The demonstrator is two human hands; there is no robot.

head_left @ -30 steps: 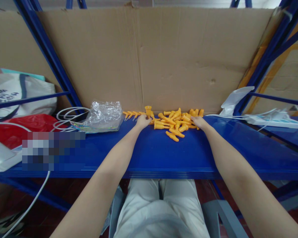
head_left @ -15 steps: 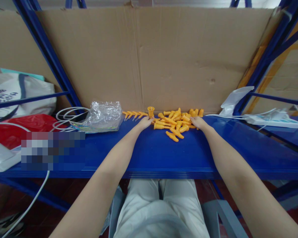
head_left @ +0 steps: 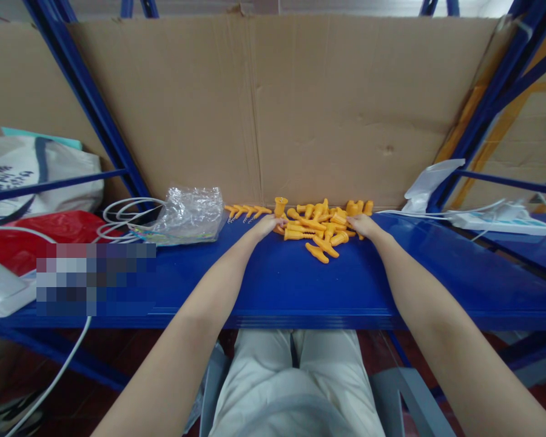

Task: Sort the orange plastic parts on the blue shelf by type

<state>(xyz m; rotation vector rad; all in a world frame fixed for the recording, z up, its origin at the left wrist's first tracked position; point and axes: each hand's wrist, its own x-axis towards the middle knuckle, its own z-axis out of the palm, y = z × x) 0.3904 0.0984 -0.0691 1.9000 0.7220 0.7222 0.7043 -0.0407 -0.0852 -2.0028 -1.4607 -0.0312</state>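
Observation:
A heap of yellow plastic pieces (head_left: 318,226), some with handles and some like ribbed tubes, lies at the back of the blue table. My left hand (head_left: 269,226) touches the heap's left edge, beside an upright yellow piece (head_left: 280,207); its fingertips are partly hidden among the pieces. On the right edge of the heap rests my right hand (head_left: 363,225), its fingers against yellow pieces and too small to make out. Several yellow corkscrews (head_left: 247,211) with metal spirals lie in a row left of my left hand.
A clear plastic bag (head_left: 192,212) and coiled white cable (head_left: 118,217) lie on the left, near a red bag (head_left: 73,233). A tall cardboard sheet (head_left: 323,109) stands behind the table. On the right is a white power strip (head_left: 505,221).
The upright yellow piece and the left part of the heap have shifted slightly to the right. My left hand has moved a little with them, while my right hand has barely moved.

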